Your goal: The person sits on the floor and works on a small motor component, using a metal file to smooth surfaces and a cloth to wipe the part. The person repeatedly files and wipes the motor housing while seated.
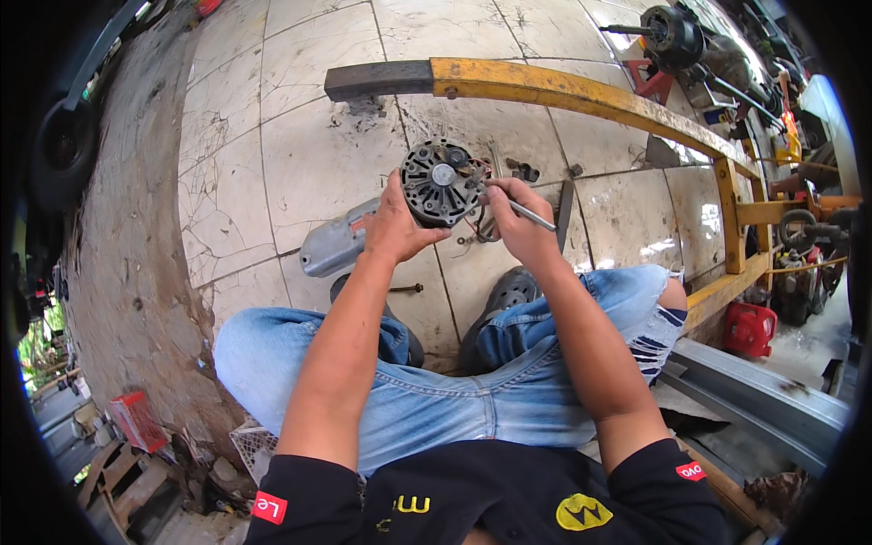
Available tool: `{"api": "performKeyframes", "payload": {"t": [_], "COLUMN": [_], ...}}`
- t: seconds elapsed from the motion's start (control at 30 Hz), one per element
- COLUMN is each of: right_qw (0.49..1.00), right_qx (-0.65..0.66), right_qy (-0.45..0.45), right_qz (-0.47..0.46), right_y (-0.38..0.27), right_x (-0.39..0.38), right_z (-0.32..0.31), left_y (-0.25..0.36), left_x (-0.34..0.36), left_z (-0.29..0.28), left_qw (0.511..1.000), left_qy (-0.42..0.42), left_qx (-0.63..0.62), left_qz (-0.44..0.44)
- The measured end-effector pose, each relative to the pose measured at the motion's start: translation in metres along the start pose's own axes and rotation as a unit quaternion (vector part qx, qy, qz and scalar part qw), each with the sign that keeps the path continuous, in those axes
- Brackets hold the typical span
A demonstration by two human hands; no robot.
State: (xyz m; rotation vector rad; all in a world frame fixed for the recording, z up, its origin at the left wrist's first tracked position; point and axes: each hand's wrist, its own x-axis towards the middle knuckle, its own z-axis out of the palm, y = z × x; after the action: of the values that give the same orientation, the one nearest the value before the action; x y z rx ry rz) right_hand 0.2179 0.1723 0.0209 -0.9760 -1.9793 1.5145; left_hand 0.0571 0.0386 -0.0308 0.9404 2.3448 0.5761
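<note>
An alternator (442, 182), round with a slotted dark end face and a silver centre, is held up off the floor in front of me. My left hand (397, 227) grips its left and lower side, thumb along the bottom edge. My right hand (522, 222) is closed round a slim silver metal tool (536, 215), whose tip meets the right side of the alternator; the kind of tool is unclear. Near that tip a reddish wire shows. Behind my left wrist lies a grey metal casing (331, 245), partly hidden. A long bolt (406, 289) rests between my shoes.
A yellow steel frame (563, 95) with a dark end crosses the tiled floor (309, 154) beyond the alternator and runs down the right. Small dark parts (522, 170) and a dark flat bar (565, 213) lie close by. A red container (749, 329) stands at right.
</note>
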Motion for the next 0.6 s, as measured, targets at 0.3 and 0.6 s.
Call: {"api": "performKeyframes", "payload": {"t": [0.3, 0.6], "right_qw": [0.998, 0.987], "right_qx": [-0.037, 0.136], "right_qy": [-0.048, 0.02], "right_qz": [0.016, 0.081], "right_y": [0.014, 0.019], "right_x": [-0.004, 0.0], "right_z": [0.003, 0.033], "left_y": [-0.006, -0.008], "left_x": [0.002, 0.011], "left_z": [-0.001, 0.004], "left_qw": [0.999, 0.999], "left_qy": [0.001, 0.022], "left_qx": [-0.037, -0.042], "left_qz": [-0.015, 0.011]}}
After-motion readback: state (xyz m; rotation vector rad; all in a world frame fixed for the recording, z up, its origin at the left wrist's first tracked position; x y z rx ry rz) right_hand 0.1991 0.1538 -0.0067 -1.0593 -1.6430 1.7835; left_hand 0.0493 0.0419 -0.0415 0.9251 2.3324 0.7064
